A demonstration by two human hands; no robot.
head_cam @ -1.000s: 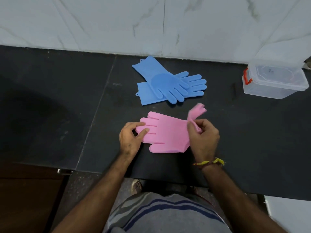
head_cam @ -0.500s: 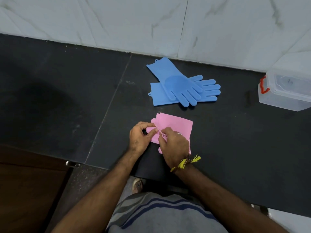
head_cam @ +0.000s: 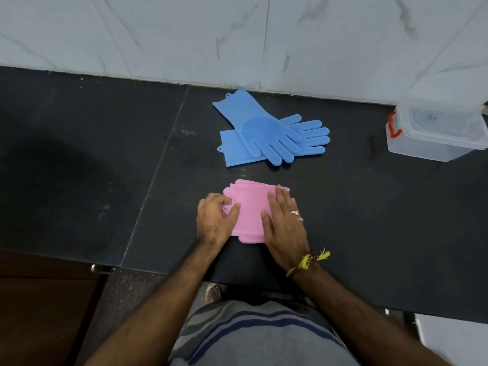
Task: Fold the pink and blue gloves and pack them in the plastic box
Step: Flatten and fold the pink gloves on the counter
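Note:
The pink gloves [head_cam: 250,207] lie folded over into a short flat stack on the dark counter, near its front edge. My right hand [head_cam: 284,225] presses flat on the stack's right half with straight fingers. My left hand [head_cam: 215,217] holds the stack's left edge, thumb on top and fingers curled at the side. The blue gloves [head_cam: 266,133] lie unfolded and crossed over each other further back, fingertips pointing right. The clear plastic box [head_cam: 433,133] with a red latch stands at the far right, its lid on.
The dark stone counter [head_cam: 79,167] runs along a white marble wall [head_cam: 237,35]. A seam in the counter runs diagonally left of the gloves. Below the front edge are a wooden cabinet at the left and the floor.
The cuff end of the pink gloves has been folded over the fingers. My right hand went from pinching the cuff to lying flat on the folded stack. The camera shifted right.

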